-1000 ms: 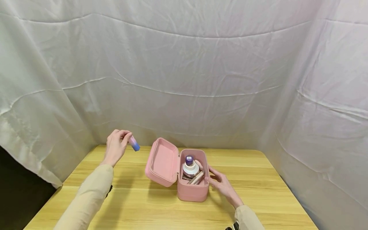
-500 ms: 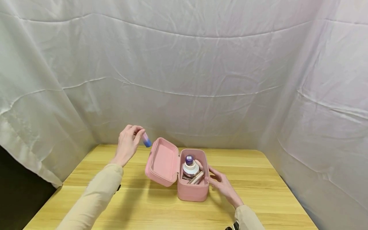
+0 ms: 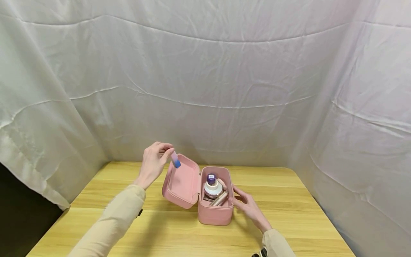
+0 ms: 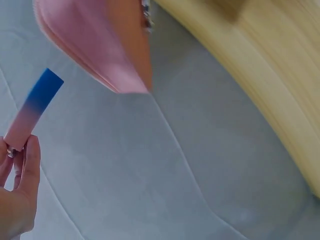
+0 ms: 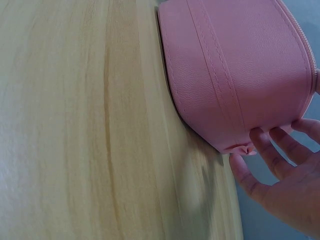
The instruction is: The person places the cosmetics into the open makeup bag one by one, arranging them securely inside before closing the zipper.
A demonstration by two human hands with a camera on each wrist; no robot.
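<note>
My left hand (image 3: 154, 162) pinches a slim lipstick (image 4: 34, 107) by its pink end, between thumb and fingers. Its blue end points down in the head view, overlapping the raised lid (image 3: 184, 180) of a pink cosmetic case (image 3: 215, 216). The case stands upright on the table, its lid tilted out to the left. Inside are a purple-capped white bottle (image 3: 212, 185), a pinkish oval item (image 3: 222, 184) and slim metallic tubes (image 3: 219, 198). Loosely spread, the fingers of my right hand (image 3: 250, 208) rest against the case's right wall, with one digit at the zipped rim (image 5: 317, 82).
The case is near the middle of a light wooden table (image 3: 282, 200). Pale grey fabric (image 3: 205, 89) hangs behind and at both sides. A dark area (image 3: 19, 214) lies beyond the table's left edge.
My left hand has moved right with the lipstick, from left of the case to over its lid. The right hand and the case have stayed in place.
</note>
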